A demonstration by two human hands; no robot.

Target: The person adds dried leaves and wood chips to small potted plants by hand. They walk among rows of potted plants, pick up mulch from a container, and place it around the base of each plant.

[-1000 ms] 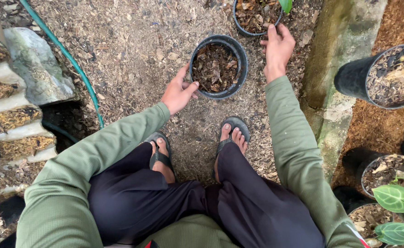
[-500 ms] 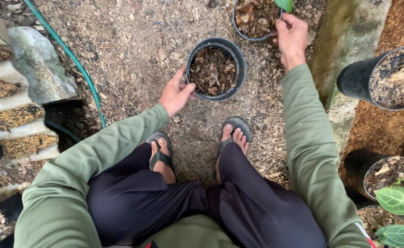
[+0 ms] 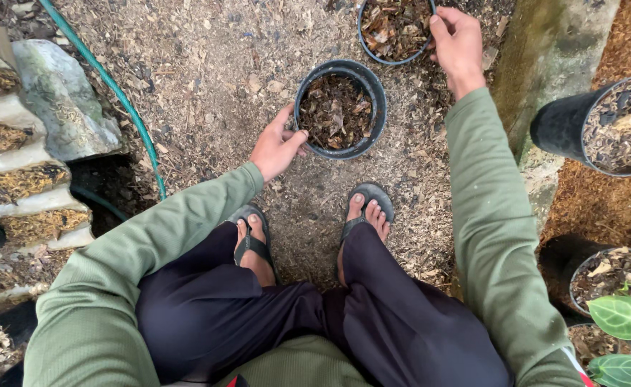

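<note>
The left hand (image 3: 278,147) grasps the rim of the near black pot (image 3: 340,107) of leaf mulch; the right hand (image 3: 459,44) grips the farther pot's (image 3: 394,29) rim; both stand on chip-strewn ground (image 3: 208,79).

Bare ground (image 3: 208,79) strewn with wood chips and dry leaf bits. On it: a black pot (image 3: 340,109) of leaf mulch, a second pot (image 3: 394,29) just beyond, a green hose (image 3: 125,107) curving past a grey rock (image 3: 61,100), two sandalled feet (image 3: 365,211), more pots (image 3: 602,125) at right.
</note>
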